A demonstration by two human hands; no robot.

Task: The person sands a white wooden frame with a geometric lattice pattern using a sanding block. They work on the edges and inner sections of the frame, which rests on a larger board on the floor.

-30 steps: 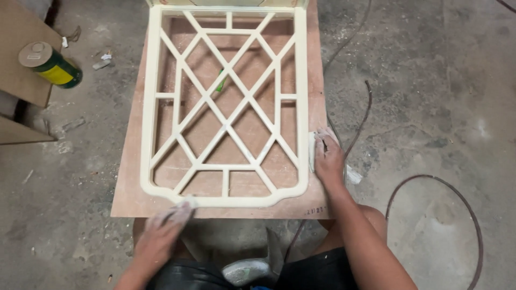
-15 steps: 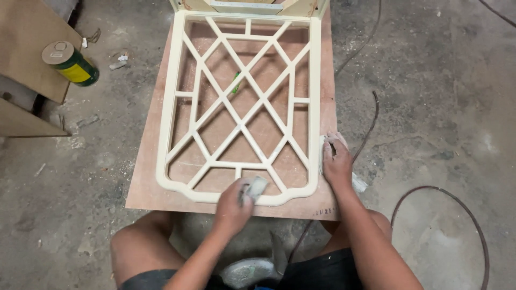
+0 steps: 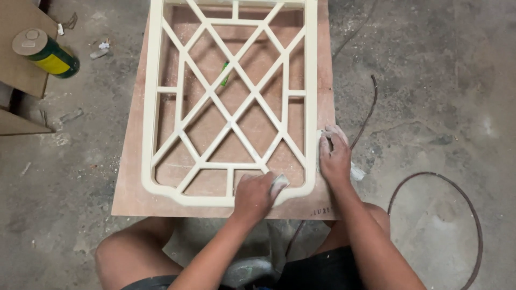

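A cream-painted lattice frame (image 3: 231, 123) with crossing diagonal bars lies flat on a brown plywood board (image 3: 131, 177) on the floor. My left hand (image 3: 253, 194) presses a small grey sanding pad (image 3: 278, 184) against the frame's near rail, close to its right rounded corner. My right hand (image 3: 334, 156) rests on the board beside the frame's right rail, fingers curled over a pale scrap I cannot make out. A small green object (image 3: 224, 74) lies on the board under the lattice.
A green and yellow can (image 3: 45, 52) rests on a wooden panel at far left. Dark cables (image 3: 435, 180) loop over the dusty concrete floor on the right. My bare knees sit at the board's near edge.
My left hand with the sanding pad has slid rightward along the near rail, from the left corner toward the right corner. My right hand has stayed by the right rail.
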